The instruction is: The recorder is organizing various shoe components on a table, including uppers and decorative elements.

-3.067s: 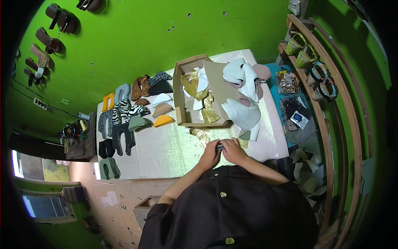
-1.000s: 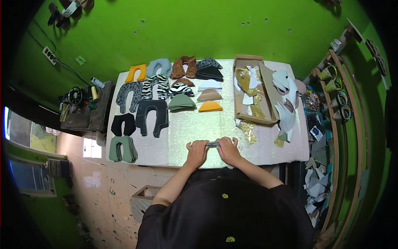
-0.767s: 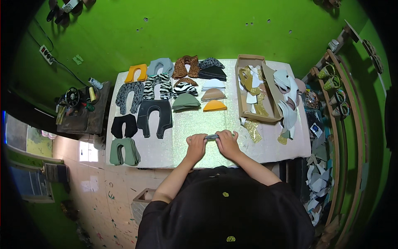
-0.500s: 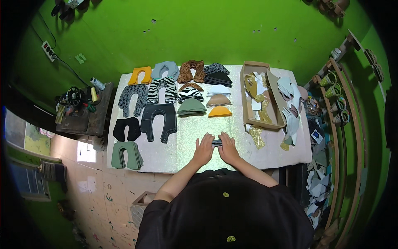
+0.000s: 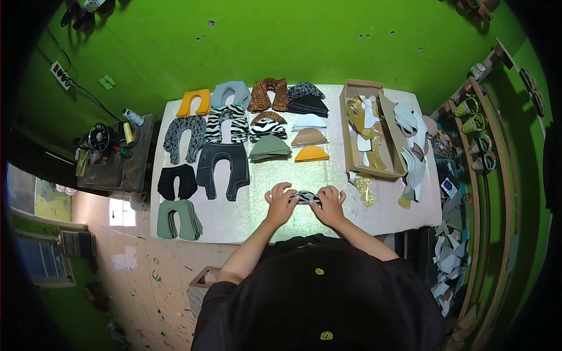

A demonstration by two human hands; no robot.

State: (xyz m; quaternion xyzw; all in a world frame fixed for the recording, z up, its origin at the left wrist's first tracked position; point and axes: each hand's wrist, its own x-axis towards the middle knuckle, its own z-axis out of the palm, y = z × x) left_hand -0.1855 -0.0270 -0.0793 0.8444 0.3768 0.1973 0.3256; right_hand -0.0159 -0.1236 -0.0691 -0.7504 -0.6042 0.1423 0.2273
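Note:
Between my hands, close to the table's front edge, is a small stack of black-and-white patterned cut pieces (image 5: 305, 198). My left hand (image 5: 280, 202) grips its left end, thumb in front and fingers raised and bent. At the right end my right hand (image 5: 331, 205) pinches it in much the same way. Farther back lie half-moon stacks: green pieces (image 5: 270, 150), yellow pieces (image 5: 312, 154), tan pieces (image 5: 309, 137) and zebra-print pieces (image 5: 268, 130). The fingers partly cover the held stack's ends.
U-shaped stacks stand at the left, including black pieces (image 5: 224, 169) and green pieces (image 5: 180, 219). A cardboard box (image 5: 349, 140) holds gold and white scraps, with more scraps (image 5: 410, 149) beside it. A sewing machine (image 5: 102, 137) stands left; a wooden rack (image 5: 490, 193) with sandals stands right.
My hands have moved slightly apart, and more of the stack's patterned face shows between them. The fingers have gone from upright and close together to more spread and bent.

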